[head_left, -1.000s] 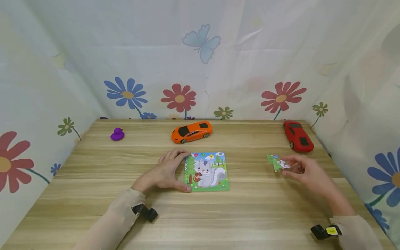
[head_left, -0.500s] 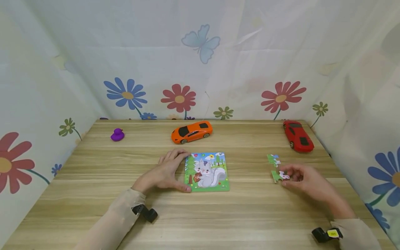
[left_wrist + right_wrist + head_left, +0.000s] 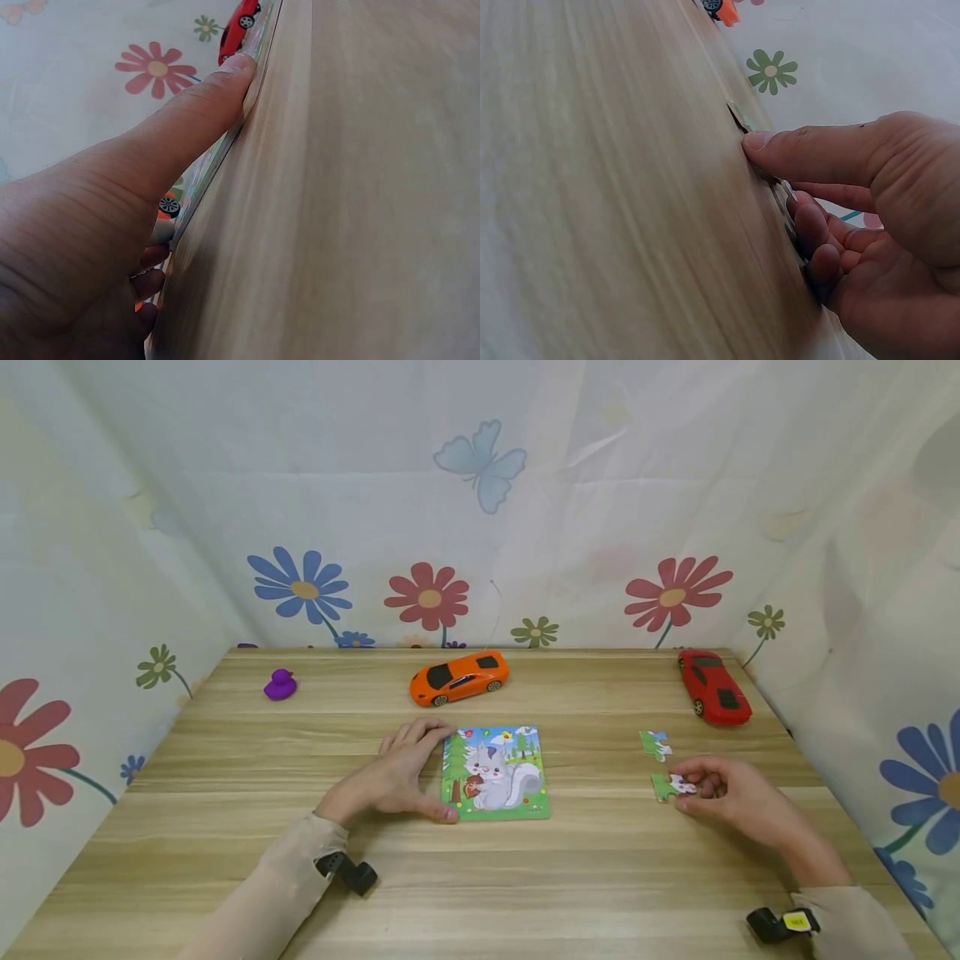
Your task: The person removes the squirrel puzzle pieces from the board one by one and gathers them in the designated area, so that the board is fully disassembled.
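A square board with a grey squirrel picture [image 3: 495, 772] lies on the table in the head view. My left hand [image 3: 396, 772] holds it along its left side, thumb at the near left corner and fingers at the far left one. To the right, my right hand [image 3: 731, 789] pinches a green and white jigsaw piece [image 3: 663, 787] low at the tabletop. Its other fingers are curled underneath, and the hand hides part of the piece. A second jigsaw piece [image 3: 656, 743] lies flat just beyond it, apart from it. The right wrist view shows the thumb [image 3: 802, 154] on the piece's edge.
Along the back of the wooden table [image 3: 480, 893] stand a purple toy duck [image 3: 281, 686], an orange toy car [image 3: 459, 678] and a red toy car [image 3: 714, 687]. A flower-printed curtain [image 3: 480, 552] closes off the back and sides.
My right hand has drawn its jigsaw piece slightly toward me, away from the second piece, and lowered it to the table. My left hand and the squirrel board have stayed in place.
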A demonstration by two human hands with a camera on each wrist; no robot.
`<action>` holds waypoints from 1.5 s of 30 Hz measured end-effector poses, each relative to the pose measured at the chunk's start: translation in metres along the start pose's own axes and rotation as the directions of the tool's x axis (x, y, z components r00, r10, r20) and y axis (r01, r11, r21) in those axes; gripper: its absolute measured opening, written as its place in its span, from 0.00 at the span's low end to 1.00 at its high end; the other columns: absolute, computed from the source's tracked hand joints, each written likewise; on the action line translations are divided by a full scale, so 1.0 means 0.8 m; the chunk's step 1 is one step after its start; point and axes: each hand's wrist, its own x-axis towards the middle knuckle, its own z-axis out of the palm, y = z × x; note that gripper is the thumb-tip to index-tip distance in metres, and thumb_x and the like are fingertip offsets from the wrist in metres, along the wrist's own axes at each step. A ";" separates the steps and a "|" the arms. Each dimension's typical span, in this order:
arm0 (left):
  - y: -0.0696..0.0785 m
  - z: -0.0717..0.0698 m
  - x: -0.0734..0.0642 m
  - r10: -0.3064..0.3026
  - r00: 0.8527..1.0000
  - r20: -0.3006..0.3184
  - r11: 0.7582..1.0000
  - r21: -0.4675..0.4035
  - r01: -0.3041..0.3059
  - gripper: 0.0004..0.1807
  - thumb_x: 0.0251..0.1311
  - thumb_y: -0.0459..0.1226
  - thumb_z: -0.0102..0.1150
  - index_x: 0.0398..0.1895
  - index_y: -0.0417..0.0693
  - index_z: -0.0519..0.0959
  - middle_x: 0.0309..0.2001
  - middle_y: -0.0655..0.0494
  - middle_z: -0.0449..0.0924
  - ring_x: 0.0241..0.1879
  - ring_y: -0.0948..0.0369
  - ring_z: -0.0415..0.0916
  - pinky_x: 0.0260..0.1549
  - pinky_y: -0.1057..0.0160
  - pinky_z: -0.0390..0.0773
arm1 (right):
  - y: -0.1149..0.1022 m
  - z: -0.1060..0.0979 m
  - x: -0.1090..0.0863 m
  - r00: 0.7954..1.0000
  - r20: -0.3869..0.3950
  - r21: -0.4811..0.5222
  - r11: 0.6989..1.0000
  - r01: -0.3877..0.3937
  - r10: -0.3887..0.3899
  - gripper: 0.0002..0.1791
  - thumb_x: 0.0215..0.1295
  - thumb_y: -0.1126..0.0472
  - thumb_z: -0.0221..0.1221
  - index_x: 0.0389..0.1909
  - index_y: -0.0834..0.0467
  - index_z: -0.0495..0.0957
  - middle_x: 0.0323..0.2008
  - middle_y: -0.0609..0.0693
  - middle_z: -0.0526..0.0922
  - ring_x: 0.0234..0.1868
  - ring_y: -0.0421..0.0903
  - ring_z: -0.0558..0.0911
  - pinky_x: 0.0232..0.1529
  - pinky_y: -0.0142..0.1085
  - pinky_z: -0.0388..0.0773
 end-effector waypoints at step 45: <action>-0.003 0.003 0.000 0.008 1.000 -0.008 1.000 -0.008 -0.008 0.75 0.41 0.70 0.87 0.89 0.49 0.60 0.84 0.46 0.57 0.82 0.43 0.54 0.78 0.28 0.54 | -0.044 -0.003 0.015 0.967 -0.225 0.022 0.991 0.129 -0.121 0.40 0.73 0.61 0.75 0.82 0.57 0.69 0.63 0.60 0.80 0.42 0.41 0.83 0.40 0.29 0.81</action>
